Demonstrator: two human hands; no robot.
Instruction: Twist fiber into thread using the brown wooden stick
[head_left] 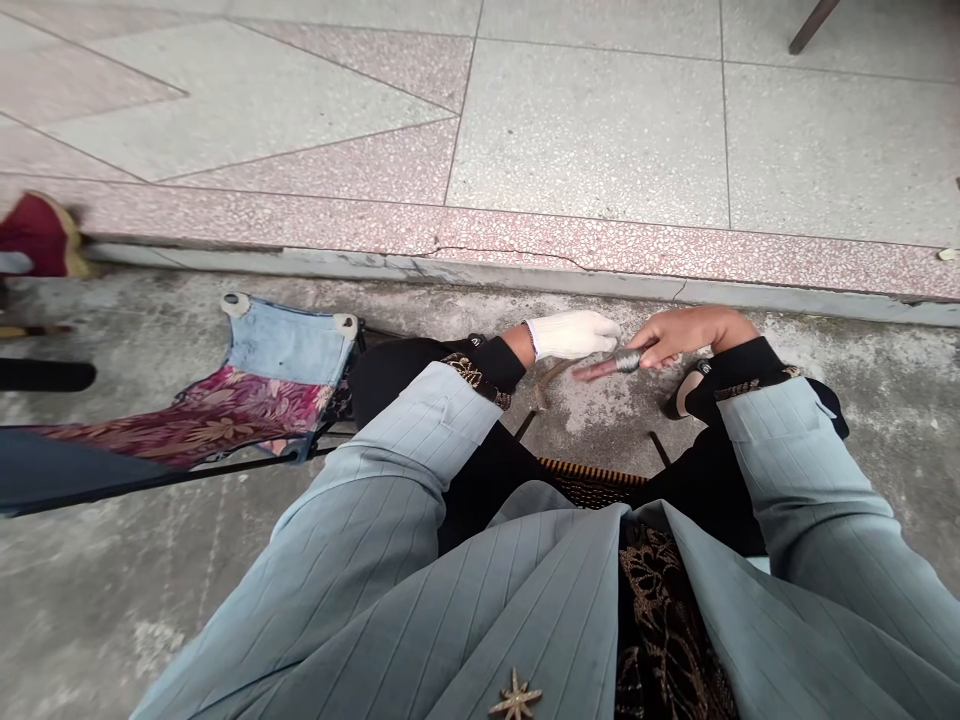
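Note:
My left hand [574, 333] wears a white glove, with its fingers pressed together and reaching right. My bare right hand [690, 335] is closed around a small tool [628, 360] that has a grey metal collar and a reddish end pointing at the glove. The two hands meet over the concrete ground, between my knees. A thin curved brown strip [546, 385] hangs just below the glove; whether the glove grips it is unclear. Light blue pinstriped sleeves cover both arms.
A low folding stool [285, 345] with patched denim and floral cloth stands to my left. A raised tiled step [525, 265] runs across in front. A red shoe [34, 235] lies far left, and a chair leg [814, 25] shows top right.

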